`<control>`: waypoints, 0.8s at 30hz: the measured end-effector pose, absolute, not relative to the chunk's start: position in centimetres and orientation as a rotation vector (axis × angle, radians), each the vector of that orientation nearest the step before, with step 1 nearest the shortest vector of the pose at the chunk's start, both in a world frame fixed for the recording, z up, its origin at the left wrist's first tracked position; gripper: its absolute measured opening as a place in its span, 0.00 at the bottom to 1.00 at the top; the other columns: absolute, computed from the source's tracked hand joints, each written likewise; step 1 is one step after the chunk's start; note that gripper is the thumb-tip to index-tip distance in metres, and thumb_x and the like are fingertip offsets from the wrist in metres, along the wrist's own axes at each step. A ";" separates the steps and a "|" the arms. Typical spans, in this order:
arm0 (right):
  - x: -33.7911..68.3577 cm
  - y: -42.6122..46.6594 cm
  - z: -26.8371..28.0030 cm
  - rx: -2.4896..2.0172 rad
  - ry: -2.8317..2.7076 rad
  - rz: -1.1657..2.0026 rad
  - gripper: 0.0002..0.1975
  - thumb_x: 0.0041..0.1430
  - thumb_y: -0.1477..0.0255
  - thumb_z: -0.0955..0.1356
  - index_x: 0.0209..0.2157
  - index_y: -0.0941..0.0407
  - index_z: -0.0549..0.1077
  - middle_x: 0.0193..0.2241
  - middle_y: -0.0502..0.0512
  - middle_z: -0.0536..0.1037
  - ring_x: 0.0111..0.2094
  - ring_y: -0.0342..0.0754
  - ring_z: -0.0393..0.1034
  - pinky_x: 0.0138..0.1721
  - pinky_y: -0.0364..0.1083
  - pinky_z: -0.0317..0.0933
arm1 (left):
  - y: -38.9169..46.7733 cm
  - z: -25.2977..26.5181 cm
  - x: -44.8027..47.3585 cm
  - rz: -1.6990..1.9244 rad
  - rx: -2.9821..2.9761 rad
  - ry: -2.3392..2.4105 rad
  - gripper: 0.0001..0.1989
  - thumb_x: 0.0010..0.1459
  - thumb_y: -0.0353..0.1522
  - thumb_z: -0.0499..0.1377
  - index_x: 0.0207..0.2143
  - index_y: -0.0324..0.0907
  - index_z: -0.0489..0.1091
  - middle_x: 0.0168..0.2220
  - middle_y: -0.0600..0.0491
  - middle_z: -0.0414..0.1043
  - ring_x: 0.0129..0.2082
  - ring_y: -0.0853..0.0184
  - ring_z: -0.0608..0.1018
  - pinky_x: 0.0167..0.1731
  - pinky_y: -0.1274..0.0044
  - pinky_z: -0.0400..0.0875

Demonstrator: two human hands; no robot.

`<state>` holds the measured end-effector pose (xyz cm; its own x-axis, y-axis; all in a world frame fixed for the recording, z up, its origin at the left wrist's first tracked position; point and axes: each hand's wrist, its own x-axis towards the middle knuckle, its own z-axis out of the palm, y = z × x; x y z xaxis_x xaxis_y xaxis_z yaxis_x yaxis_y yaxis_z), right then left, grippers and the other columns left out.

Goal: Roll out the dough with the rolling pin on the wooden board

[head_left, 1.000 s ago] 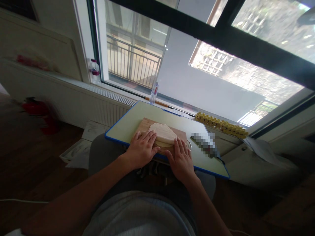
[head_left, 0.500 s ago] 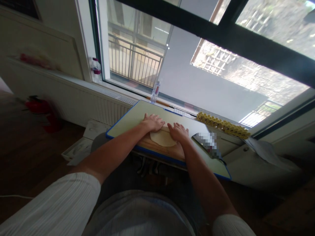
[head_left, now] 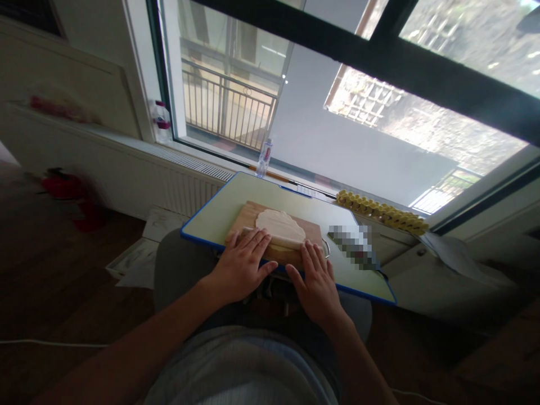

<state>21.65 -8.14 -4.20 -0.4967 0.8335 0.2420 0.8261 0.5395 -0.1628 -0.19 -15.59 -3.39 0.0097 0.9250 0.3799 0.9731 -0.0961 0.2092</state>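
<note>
A flattened sheet of pale dough lies on a wooden cutting board with a metal handle at its right end. Across the dough's near edge runs a light rolling pin. My left hand rests its outstretched fingers on the pin's left part, palm down. On the right part, my right hand lies the same way, fingers straight and thumb apart. Neither hand wraps round the pin, and their fingers cover both its ends.
The board sits on a small blue-edged table. To its right lies a pixelated flat object. A plastic bottle and a yellow braided strip line the windowsill. A fire extinguisher stands at the left.
Both hands have drawn back toward my body with the rolling pin, from the board's far side to its near edge. More of the dough and board now shows.
</note>
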 end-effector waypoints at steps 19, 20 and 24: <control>19.9 -6.1 -3.8 -1.411 -2.443 0.006 0.41 0.73 0.46 0.55 0.75 0.59 0.53 0.76 0.62 0.52 0.77 0.60 0.40 0.73 0.62 0.39 | -13.1 -2.6 -0.7 -0.680 -2.118 -2.141 0.34 0.73 0.52 0.46 0.71 0.43 0.60 0.73 0.45 0.60 0.74 0.54 0.60 0.72 0.51 0.48; 20.5 -6.9 -4.1 -1.403 -2.432 0.001 0.42 0.73 0.45 0.55 0.75 0.59 0.53 0.76 0.62 0.51 0.77 0.60 0.39 0.73 0.62 0.41 | -14.1 -2.8 -0.4 -0.688 -2.118 -2.120 0.34 0.73 0.53 0.46 0.72 0.43 0.60 0.74 0.46 0.58 0.74 0.54 0.59 0.72 0.52 0.48; 21.4 -8.0 -4.6 -1.383 -2.446 0.022 0.41 0.73 0.46 0.55 0.76 0.57 0.52 0.76 0.60 0.51 0.77 0.58 0.38 0.73 0.63 0.41 | -15.4 -3.4 -0.3 -0.687 -2.128 -2.079 0.34 0.73 0.53 0.46 0.72 0.46 0.59 0.74 0.47 0.57 0.75 0.55 0.58 0.72 0.55 0.49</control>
<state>21.43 -7.98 -4.56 -0.4740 0.8361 0.2762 0.8310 0.5285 -0.1735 -0.30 -15.38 -3.35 -0.0263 0.9275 0.3729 0.9671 -0.0708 0.2444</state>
